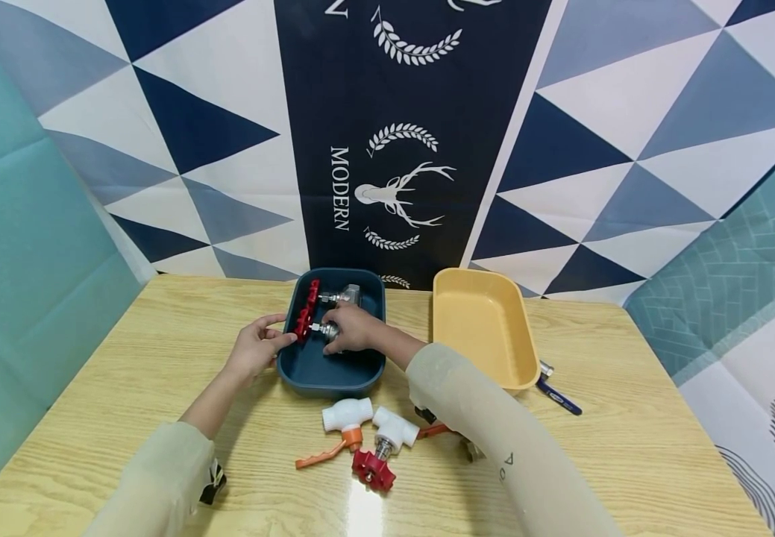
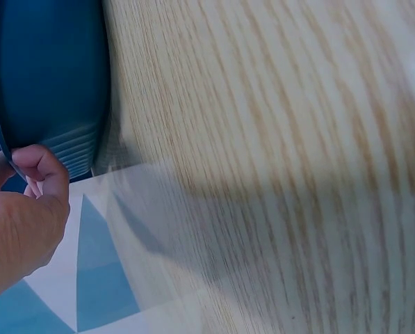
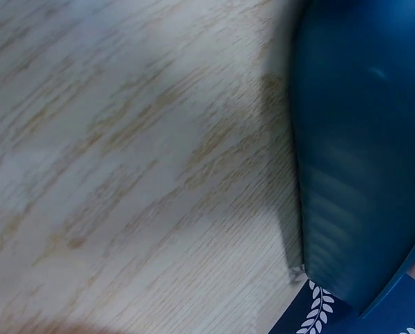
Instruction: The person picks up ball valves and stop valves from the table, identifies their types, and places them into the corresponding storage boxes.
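Two metal valves with red handwheels lie in the dark blue bin [image 1: 323, 373]. My right hand [image 1: 355, 329] reaches into the bin and grips the metal body of the nearer valve [image 1: 323, 329]. Just behind it lies the other valve [image 1: 350, 293], its red handwheel [image 1: 312, 291] towards the bin's left wall. At the left rim, my left hand [image 1: 257, 349] pinches the bin's edge between thumb and fingers, as the left wrist view shows with the hand [image 2: 26, 216] at the rim. The right wrist view hides the right hand's fingers behind the bin wall [image 3: 360, 153].
A yellow bin [image 1: 484, 328] stands to the right, with a blue-handled valve [image 1: 558, 395] beside it. In front lie a white valve with an orange lever [image 1: 348, 414] and a white valve with a red handwheel [image 1: 394, 429]. A red lever [image 1: 434, 430] shows partly under the right sleeve.
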The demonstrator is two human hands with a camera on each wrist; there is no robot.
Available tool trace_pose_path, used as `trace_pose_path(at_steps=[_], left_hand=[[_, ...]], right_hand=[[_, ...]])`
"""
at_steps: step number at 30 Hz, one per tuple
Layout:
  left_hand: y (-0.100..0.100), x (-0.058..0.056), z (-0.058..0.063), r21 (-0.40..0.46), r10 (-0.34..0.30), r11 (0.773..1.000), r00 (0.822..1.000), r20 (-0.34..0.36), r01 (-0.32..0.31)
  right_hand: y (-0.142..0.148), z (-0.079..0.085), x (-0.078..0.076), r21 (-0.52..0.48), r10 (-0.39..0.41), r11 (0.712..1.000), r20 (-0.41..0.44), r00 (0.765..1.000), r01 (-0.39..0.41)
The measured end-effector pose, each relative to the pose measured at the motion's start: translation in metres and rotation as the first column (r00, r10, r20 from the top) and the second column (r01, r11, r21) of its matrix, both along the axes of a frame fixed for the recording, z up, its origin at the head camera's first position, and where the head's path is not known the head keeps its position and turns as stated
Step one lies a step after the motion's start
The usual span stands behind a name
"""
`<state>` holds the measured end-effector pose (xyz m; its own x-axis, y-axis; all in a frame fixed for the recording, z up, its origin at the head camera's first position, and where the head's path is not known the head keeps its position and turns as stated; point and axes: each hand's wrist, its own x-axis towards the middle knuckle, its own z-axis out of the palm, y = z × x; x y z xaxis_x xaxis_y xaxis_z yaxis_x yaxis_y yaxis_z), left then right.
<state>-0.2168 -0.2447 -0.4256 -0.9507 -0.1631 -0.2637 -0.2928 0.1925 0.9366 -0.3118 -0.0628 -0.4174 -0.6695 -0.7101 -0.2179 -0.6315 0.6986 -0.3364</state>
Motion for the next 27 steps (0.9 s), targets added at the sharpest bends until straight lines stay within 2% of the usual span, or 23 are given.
trace_pose_path(at_steps=[27], left_hand=[[-0.0006,0.0005,-0.0022,0.016,-0.01,1.0,1.0,-0.007,0.01]], right_hand=[[-0.0012,0.0003,-0.0007,0.018,-0.011,1.0,0.012,1.0,0.011]])
